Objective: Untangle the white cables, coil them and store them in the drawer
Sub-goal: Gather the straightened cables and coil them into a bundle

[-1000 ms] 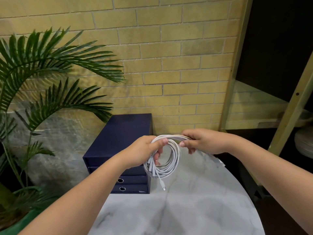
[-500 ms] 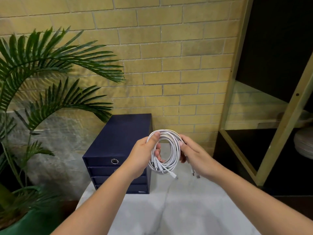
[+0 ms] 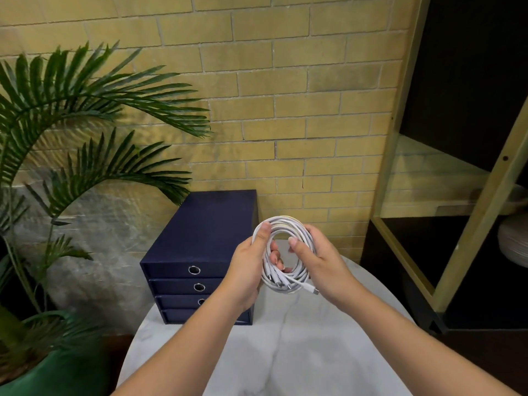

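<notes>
The white cables (image 3: 285, 224) form one round coil held upright above the marble table (image 3: 285, 352). My left hand (image 3: 245, 270) grips the coil's left side, thumb over the top strands. My right hand (image 3: 320, 261) grips its right side, thumb across the front. Several plug ends (image 3: 311, 290) stick out at the coil's bottom. To the left stands a dark blue drawer unit (image 3: 205, 232); all of its drawers with ring pulls are closed.
A palm plant (image 3: 71, 124) in a green pot (image 3: 57, 375) fills the left side. A yellow brick wall (image 3: 285, 81) is behind the table. At the right stands a gold-framed shelf (image 3: 468, 232) with a pale bowl (image 3: 514, 244) on it.
My right hand came in from stretching the cable out to the right and closed on the coil's right side. The loose end is now wound in, and the coil sits a little lower.
</notes>
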Motion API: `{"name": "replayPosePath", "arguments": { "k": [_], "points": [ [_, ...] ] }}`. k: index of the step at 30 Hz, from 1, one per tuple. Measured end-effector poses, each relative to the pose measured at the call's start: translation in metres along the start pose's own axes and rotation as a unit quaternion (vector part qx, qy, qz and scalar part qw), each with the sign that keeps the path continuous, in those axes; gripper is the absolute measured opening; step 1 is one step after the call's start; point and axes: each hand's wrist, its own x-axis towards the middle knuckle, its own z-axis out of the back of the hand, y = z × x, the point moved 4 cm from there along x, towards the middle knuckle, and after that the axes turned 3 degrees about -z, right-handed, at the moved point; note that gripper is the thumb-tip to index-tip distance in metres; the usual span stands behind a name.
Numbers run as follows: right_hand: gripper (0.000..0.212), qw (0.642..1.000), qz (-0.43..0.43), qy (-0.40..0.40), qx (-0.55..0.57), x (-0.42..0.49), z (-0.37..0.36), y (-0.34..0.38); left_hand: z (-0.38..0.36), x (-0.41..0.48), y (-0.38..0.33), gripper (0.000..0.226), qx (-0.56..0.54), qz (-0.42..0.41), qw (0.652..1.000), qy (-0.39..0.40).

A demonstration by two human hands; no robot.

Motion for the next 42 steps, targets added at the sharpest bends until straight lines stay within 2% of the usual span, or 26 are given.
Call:
{"name": "replayPosePath", "arguments": {
  "k": [2,5,7,10,13,17,22,26,30,32,33,35,36,39,42],
  "points": [
    [0.014,1.000,0.009,-0.002,-0.030,0.001,0.005,0.001,0.002,0.000,0.005,0.048,0.008,0.019,0.999,0.034],
    [0.015,0.998,0.002,0.022,-0.063,0.003,0.015,0.003,0.007,0.003,-0.001,0.045,0.118,0.051,0.984,0.122],
    [0.017,0.993,0.000,0.050,-0.103,0.003,0.018,0.002,0.010,0.007,-0.010,0.046,0.163,0.057,0.974,0.147],
    [0.018,0.989,-0.002,0.072,-0.129,0.000,0.016,0.000,0.005,0.009,-0.019,0.039,0.272,0.014,0.950,0.151],
    [0.017,0.989,-0.013,0.075,-0.123,-0.002,0.014,0.000,0.001,0.007,-0.017,0.037,0.369,-0.047,0.923,0.101],
    [0.022,0.981,-0.042,0.132,-0.135,-0.001,0.014,0.005,0.007,0.004,-0.019,0.031,0.370,-0.078,0.923,0.067],
    [0.025,0.964,-0.097,0.209,-0.134,0.004,0.033,0.018,0.010,0.001,-0.024,0.041,0.396,-0.075,0.908,0.116],
    [0.032,0.934,-0.118,0.298,-0.157,0.007,0.041,0.030,0.006,-0.001,-0.029,0.040,0.395,-0.082,0.905,0.135],
    [0.028,0.913,-0.134,0.330,-0.201,0.010,0.049,0.043,0.001,-0.005,-0.034,0.038,0.388,-0.082,0.904,0.160],
    [0.016,0.882,-0.100,0.336,-0.314,0.012,0.051,0.048,-0.004,-0.008,-0.036,0.031,0.385,-0.083,0.901,0.181],
    [0.010,0.855,-0.068,0.329,-0.396,0.014,0.050,0.050,-0.007,-0.009,-0.037,0.025,0.388,-0.085,0.897,0.192],
    [0.011,0.796,-0.021,0.311,-0.519,0.014,0.045,0.053,-0.009,-0.009,-0.037,0.022,0.396,-0.086,0.892,0.200],
    [0.014,0.785,-0.019,0.302,-0.541,0.013,0.041,0.055,-0.009,-0.008,-0.036,0.024,0.400,-0.085,0.891,0.197],
    [0.019,0.780,-0.020,0.280,-0.560,0.011,0.033,0.056,-0.008,-0.005,-0.034,0.040,0.410,-0.077,0.889,0.187],
    [0.025,0.790,-0.032,0.265,-0.553,0.011,0.033,0.050,-0.008,-0.004,-0.032,0.033,0.421,-0.069,0.884,0.192]
  ]
}}
